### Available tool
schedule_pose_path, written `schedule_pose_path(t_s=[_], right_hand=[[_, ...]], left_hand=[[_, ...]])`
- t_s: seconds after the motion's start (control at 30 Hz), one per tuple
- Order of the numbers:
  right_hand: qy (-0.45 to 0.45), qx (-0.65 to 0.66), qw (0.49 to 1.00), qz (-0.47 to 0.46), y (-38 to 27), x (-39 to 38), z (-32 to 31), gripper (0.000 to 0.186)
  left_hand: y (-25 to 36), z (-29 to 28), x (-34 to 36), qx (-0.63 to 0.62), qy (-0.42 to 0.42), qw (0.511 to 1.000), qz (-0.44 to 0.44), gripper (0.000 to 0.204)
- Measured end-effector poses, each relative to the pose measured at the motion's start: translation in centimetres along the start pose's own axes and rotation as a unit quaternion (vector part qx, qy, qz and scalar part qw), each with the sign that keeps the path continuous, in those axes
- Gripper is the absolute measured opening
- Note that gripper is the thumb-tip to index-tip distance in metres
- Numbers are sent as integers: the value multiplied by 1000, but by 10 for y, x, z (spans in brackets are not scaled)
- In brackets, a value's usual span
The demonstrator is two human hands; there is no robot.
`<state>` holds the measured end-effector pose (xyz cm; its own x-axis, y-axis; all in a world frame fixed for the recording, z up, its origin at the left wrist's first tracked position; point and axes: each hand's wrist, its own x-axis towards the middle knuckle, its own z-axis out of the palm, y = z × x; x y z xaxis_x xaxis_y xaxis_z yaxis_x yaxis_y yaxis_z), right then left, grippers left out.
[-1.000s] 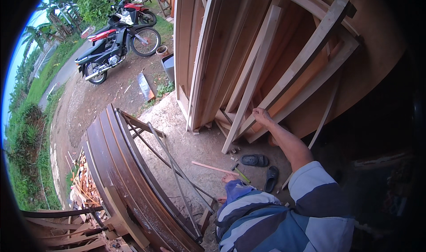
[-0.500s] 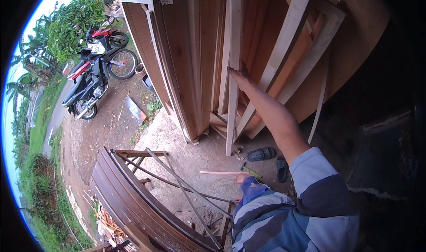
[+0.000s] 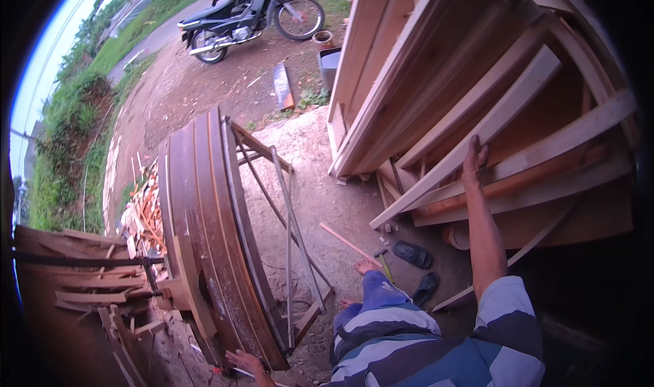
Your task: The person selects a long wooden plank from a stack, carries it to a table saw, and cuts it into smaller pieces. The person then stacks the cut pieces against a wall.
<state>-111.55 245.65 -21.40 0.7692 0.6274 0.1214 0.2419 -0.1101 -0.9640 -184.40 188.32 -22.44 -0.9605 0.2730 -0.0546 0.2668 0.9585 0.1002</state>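
Observation:
My right hand [image 3: 475, 154] is raised at the right, fingers stretched apart, beside a pale wooden plank [image 3: 487, 130]. The plank leans on the stacked wood with its lower end on the ground; whether my fingers still touch it I cannot tell. Low in the picture, my left hand [image 3: 245, 362] has come in with spread fingers at the near end of a dark brown grooved wooden panel [image 3: 204, 230] on a trestle. A thin whitish stick and a small red thing lie close to that hand, too small to make out.
Tall wooden panels [image 3: 415, 87] and more planks [image 3: 572, 138] lean at the right. On the concrete lie dark sandals [image 3: 412, 253], a hammer [image 3: 385, 263] and a thin wood strip [image 3: 344, 241]. Wood scraps [image 3: 142, 213] are heaped at left. A motorcycle [image 3: 238, 26] stands beyond.
My view has swung left toward the brown panel. My right hand, closed round the plank before, now has its fingers apart beside it. My left hand has come into view.

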Motion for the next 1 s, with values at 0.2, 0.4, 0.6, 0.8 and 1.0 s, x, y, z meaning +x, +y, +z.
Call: schedule_pose_path(t_s=[0.2,0.4,0.6,0.8,1.0], right_hand=[[-205,85,958,-179,-142,-189,-33,33],[-405,217,789,-407,-225,-372,22,55],[-468,288,682,-483,-235,-529,-28,58],[-577,132,673,-442,-159,-510,-123,70],[-521,-240,794,-202,19,-372,-280,67]], left_hand=[[31,-49,-22,-205,201,958,-15,49],[172,-106,-142,-527,28,817,231,57],[235,-206,-168,-585,95,736,328,82],[215,-215,-173,-725,66,652,212,67],[174,-212,-195,-680,113,668,280,62]])
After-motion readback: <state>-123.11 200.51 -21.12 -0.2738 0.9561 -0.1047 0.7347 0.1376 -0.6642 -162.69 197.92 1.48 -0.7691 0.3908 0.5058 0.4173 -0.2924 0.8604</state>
